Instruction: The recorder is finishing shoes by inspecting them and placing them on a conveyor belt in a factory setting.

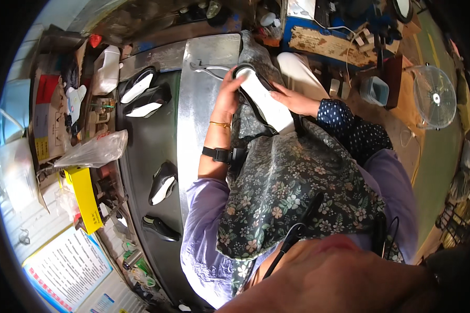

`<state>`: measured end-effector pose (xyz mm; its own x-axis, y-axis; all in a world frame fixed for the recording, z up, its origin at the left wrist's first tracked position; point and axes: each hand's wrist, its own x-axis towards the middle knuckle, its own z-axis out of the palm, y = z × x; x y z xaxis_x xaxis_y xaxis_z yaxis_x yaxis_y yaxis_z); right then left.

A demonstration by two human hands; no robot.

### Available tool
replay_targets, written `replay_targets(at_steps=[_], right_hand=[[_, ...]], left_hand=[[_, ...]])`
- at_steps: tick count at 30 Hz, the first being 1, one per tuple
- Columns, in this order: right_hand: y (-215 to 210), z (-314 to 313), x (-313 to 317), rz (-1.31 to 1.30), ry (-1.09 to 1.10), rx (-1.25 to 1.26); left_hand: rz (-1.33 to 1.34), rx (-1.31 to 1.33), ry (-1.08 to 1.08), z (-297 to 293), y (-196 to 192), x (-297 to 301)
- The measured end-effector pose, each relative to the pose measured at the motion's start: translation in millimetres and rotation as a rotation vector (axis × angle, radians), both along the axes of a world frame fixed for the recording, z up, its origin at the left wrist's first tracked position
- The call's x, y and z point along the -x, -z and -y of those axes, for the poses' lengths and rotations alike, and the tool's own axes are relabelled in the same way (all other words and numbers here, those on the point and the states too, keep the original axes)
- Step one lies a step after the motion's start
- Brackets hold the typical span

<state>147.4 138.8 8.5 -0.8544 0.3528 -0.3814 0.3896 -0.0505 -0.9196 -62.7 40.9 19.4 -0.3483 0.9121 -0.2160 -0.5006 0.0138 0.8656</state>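
Observation:
A black shoe (266, 101) with a long flat white face turned upward lies over my lap, gripped in both hands. My left hand (228, 93) is closed round its far left end, thumb laid on the white face. On the shoe's right side, my right hand (293, 101) holds its edge with the thumb on top and the other fingers hidden beneath. A grey metal tool with curved handles (210, 69), perhaps pliers, rests on the metal table beside my left hand. My floral apron (287, 177) spreads under the shoe's near end.
Left of me, a dark belt (149, 141) bears several black-and-white shoes (163, 183), alongside a bare metal table (190, 120). Beyond it are a plastic bag (102, 147), a yellow box (84, 198) and shelves. To my right stand a fan (434, 97) and a pale blue bin (374, 91).

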Motion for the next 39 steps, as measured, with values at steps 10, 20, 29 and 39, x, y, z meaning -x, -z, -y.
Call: replay_targets(at_steps=[10,20,29,39], right_hand=[[-50,35,36,0.165,-0.071,-0.242],[3,45,9,-0.167,0.293,-0.292],[-50,2,31,-0.399,-0.001,-0.033],[-251,-348,-116,0.003,0.695,-1.812]], left_hand=[[-1.488,0.948,-0.155,0,-23,-41],[-1.059,0.529,0.027,48,-14,-76],[0.025,0.264,-0.16,81,-54,-93],[-1.762,0.715,0.058,172,-31,-36]])
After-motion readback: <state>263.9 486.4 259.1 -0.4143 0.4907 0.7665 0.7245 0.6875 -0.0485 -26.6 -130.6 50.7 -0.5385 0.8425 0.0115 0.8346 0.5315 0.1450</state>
